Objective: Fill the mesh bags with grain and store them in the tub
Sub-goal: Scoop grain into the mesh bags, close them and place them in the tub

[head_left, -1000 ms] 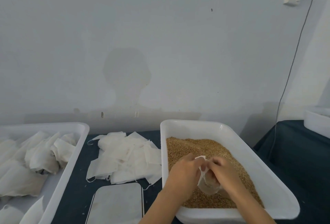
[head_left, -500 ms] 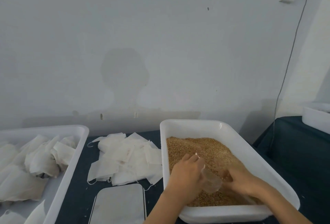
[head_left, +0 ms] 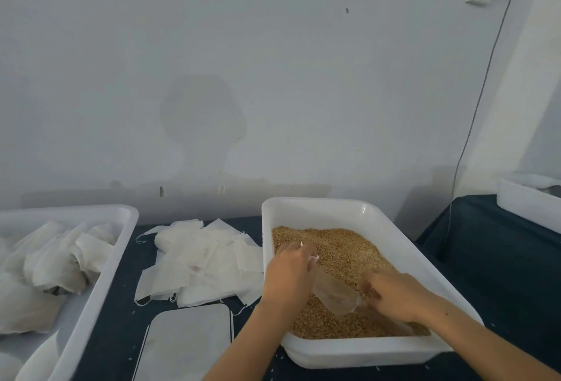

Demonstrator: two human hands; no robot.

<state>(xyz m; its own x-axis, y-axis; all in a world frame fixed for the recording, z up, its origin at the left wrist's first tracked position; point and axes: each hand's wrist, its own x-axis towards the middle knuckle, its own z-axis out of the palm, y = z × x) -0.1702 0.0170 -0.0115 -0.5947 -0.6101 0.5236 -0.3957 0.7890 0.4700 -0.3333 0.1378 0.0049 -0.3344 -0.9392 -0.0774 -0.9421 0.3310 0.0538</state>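
A white tub [head_left: 394, 229] on the right holds golden grain [head_left: 340, 247]. A thin translucent mesh bag [head_left: 334, 291] lies slanted on the grain, partly filled. My left hand [head_left: 288, 274] pinches its upper edge. My right hand [head_left: 394, 297] is at the bag's lower end, fingers curled down into the grain; whether it grips the bag or grain is hidden. A pile of flat, unfilled white bags [head_left: 200, 256] lies on the dark cloth between the tubs. The left tub [head_left: 121, 229] holds several filled white bags [head_left: 57, 262].
A flat white rectangular plate [head_left: 185, 347] lies on the dark tablecloth in front of the bag pile. Another white tub [head_left: 528, 201] stands on a separate table at far right. A grey cable [head_left: 473, 107] hangs down the wall from a socket.
My right hand let go of the bag's top and moved right and down into the grain. The bag tipped from hanging upright to lying slanted on the grain.
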